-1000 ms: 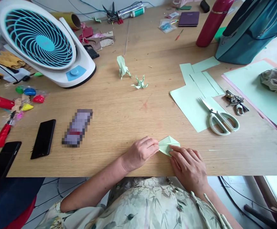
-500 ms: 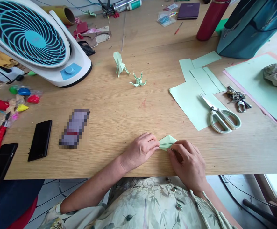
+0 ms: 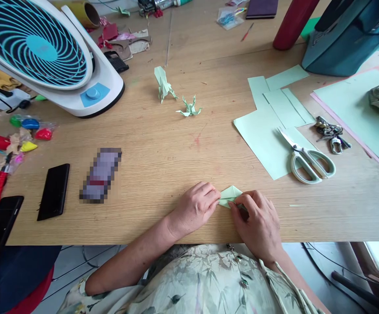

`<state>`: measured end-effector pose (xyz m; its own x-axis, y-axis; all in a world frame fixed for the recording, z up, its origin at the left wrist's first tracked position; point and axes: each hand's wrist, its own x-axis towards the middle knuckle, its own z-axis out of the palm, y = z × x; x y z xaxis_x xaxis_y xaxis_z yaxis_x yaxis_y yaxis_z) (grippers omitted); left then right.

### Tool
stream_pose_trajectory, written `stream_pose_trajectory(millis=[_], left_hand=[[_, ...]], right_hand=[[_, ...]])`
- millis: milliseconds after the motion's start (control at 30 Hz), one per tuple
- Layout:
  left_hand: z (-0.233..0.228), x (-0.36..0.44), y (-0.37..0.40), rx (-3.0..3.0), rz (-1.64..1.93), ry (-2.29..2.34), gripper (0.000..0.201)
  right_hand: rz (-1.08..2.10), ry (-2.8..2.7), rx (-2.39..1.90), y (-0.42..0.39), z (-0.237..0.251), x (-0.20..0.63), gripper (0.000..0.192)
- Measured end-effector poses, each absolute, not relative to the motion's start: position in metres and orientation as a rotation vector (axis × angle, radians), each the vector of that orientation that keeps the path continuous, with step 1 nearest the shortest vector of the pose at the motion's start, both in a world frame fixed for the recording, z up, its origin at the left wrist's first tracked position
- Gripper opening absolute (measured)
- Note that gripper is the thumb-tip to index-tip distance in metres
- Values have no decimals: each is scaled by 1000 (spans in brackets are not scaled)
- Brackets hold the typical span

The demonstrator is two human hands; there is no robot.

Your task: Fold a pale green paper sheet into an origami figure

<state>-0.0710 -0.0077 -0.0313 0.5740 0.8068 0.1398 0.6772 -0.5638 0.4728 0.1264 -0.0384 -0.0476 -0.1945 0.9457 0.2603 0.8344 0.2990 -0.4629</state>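
Near the table's front edge lies a small piece of folded light-green paper [image 3: 231, 192], with a crease line along its middle and a peaked far side. My left hand [image 3: 198, 206] is closed on its left tip, fingers pressed together. On the other end, my right hand [image 3: 258, 222] pinches the paper between thumb and forefinger, hiding the right part. Farther back stand two finished-looking folded green paper figures, a taller one [image 3: 164, 85] and a low, spiky one [image 3: 190, 107].
To the right, white-handled scissors [image 3: 312, 163] lie on cut green sheets [image 3: 258, 135], beside a bunch of keys [image 3: 332, 135]. A fan [image 3: 94, 93] stands at the left, behind a black phone [image 3: 54, 192] and a pixelated phone-shaped object [image 3: 101, 174]. A red bottle [image 3: 294, 24] is at the back.
The camera view has shifted slightly. Both hands stay on the folded paper in nearly the same pose, with only a very small shift of the fingers.
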Motion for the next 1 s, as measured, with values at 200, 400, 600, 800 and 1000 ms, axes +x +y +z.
stream_pose_trajectory(millis=[200,400,600,800,1000], left_hand=[[-37,-67,-10,2416,540,1271,6],[-39,-64,-11,2444,535,1302,5],[-39,-61,-10,2404,554,1319,14],[-40,-57,-9,2411,525,1354,15],[-41,-57,-8,2411,503,1348,16]], right_hand=[[272,-2074,-1603,-39,-50,126,7],[265,-2090,-1606,-40,-50,126,5],[291,-2102,-1597,-40,-48,125,5],[492,-2091,-1435,-44,-45,142,12],[349,-2232,-1116,-50,-46,166,32]])
